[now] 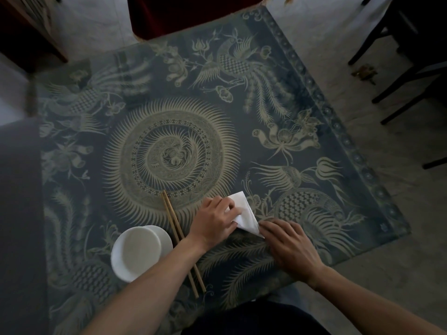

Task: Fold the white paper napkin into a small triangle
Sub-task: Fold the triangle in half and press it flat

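The white paper napkin (245,213) lies folded into a narrow triangular shape on the patterned blue table (338,146), near the front edge. My left hand (214,220) rests on its left part, fingers curled over the paper and covering that side. My right hand (289,245) lies flat to the right, its fingertips pressing the napkin's lower pointed corner against the table.
A white bowl on a small white plate (135,251) stands at the front left. A pair of wooden chopsticks (180,240) lies between the bowl and my left forearm. Dark chairs (406,59) stand at the right, and a dark red chair (183,13) beyond the far edge.
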Motion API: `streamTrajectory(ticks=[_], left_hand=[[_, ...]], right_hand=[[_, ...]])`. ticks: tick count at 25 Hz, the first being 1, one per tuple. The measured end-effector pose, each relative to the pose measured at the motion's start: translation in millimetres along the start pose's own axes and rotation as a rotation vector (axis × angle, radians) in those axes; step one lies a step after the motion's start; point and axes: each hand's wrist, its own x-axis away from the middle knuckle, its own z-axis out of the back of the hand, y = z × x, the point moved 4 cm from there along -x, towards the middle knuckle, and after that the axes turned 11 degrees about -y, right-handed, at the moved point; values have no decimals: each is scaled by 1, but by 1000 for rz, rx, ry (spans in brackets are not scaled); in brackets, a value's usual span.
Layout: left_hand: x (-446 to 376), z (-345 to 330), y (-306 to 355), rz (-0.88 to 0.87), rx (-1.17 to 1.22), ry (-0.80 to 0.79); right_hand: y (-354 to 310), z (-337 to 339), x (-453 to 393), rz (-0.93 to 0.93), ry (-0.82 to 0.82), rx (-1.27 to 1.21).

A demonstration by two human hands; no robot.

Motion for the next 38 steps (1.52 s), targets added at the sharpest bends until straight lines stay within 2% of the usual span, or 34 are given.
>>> streamTrajectory(ticks=[4, 12, 30, 38], left_hand=[[1, -4, 4, 19, -10, -37], [1, -6, 17, -73, 1, 7], [8, -19, 14, -85, -27, -62], [10, -20, 21, -107, -59, -124]], right_hand=[[6, 2, 10, 15, 70, -66], [9, -4, 17, 104, -10, -28], [9, 11, 14, 117, 29, -88], [8, 6, 12, 115, -14, -47]])
